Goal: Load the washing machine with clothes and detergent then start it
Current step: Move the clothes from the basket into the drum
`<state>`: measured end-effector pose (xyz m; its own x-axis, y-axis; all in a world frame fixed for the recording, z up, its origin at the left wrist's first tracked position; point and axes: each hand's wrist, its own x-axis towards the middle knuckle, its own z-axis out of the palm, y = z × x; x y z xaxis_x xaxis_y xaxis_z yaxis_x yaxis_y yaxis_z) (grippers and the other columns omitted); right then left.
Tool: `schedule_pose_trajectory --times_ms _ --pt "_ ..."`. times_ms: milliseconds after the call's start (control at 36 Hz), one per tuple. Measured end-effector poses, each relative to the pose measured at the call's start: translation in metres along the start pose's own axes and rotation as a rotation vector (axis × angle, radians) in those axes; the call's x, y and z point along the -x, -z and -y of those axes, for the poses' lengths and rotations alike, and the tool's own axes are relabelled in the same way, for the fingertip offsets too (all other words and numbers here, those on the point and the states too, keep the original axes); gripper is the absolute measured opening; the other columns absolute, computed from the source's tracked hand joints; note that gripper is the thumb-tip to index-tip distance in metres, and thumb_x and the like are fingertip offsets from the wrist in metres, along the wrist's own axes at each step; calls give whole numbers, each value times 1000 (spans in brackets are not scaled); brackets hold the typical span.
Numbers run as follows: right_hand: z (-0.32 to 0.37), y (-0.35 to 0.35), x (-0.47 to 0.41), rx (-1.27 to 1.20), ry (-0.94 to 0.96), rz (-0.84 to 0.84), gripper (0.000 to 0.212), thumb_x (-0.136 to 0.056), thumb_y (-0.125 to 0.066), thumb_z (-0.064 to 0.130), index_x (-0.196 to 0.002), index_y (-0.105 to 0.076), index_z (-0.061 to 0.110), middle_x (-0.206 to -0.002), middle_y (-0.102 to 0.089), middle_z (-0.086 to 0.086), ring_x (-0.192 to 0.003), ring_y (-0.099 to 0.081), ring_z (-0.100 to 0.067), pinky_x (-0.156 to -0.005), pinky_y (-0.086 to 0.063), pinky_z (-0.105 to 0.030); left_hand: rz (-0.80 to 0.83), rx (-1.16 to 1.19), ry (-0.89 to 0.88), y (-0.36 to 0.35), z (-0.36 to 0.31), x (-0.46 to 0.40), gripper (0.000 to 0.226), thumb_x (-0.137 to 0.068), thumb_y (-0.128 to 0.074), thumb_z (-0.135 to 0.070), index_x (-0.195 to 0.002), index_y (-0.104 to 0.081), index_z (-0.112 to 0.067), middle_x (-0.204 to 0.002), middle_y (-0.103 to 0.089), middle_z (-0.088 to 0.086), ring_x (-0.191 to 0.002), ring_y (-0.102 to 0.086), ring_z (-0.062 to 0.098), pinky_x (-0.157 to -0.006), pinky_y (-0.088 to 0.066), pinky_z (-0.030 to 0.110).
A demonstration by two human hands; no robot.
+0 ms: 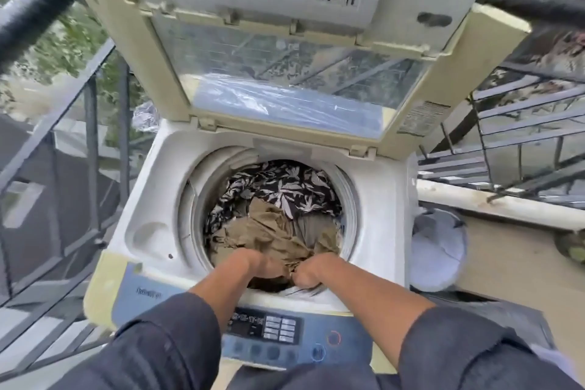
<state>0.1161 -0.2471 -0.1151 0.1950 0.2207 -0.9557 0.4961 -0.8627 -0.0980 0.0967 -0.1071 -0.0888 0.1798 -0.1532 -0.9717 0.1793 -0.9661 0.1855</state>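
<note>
Both hands reach into the drum: the left hand and right hand each curl their fingers into the tan garment, bunching it. Behind it lies a leaf-print cloth, inside the open-lidded washing machine.

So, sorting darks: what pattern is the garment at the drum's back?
Black with white leaf print, seen in the head view.

Top-load washing machine, lid up. Drum holds the clothes: black/white leaf-print garment at back, khaki garment on top twd front. White basket on floor just beside machine, R side.
</note>
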Motion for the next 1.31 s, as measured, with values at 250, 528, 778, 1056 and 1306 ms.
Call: schedule_pose_trajectory --times_ms 250,528,778,1056,1306 --pt "-2 -2 30 -84 72 -242 56 -103 -34 46 -141 -58 12 -150 -55 -14 -132 -56 -36 -105 -50 -48 -34 -85 -19 7 4 24 57 -113 -31 -49 -162 -38 -20 -167 -38 3 -153 -37 27 -128 -26 44" --pt "-28 -3 109 -367 230 -496 35 -102 -49 46 -126 -60 21 -123 -67 -5 -107 -64 -26 -93 -55 -45 -447 171 -277 31 -19 68 21 -109 -52 -34 -108 -67 -20 -110 -72 4 -92 -72 17 -64 -53 17" --pt "-76 -27 191 -691 213 -839 26 -95 -53 46 -108 -63 27 -110 -72 -2 -98 -67 -24 -85 -57 -43 -775 244 -524 23 -92 120 16 -107 -56 -38 -113 -69 -30 -102 -74 -8 -93 -69 5 -82 -60 36" --pt "-167 -61 219 -978 96 -1144 17 -97 -62 39 -108 -74 32 -95 -74 15 -88 -68 -6 -81 -56 -33 -818 290 -708 28 -190 135 11 -103 -61 -40 -108 -71 -38 -98 -78 -8 -89 -76 14 -85 -63 46" --pt "-262 -92 209 -1116 -51 -1206 19 -93 -59 46 -103 -71 34 -92 -73 17 -88 -69 -6 -81 -59 -36 -768 213 -758 49 -294 98 9 -102 -64 -32 -105 -73 -33 -92 -75 -11 -88 -72 9 -80 -58 29"
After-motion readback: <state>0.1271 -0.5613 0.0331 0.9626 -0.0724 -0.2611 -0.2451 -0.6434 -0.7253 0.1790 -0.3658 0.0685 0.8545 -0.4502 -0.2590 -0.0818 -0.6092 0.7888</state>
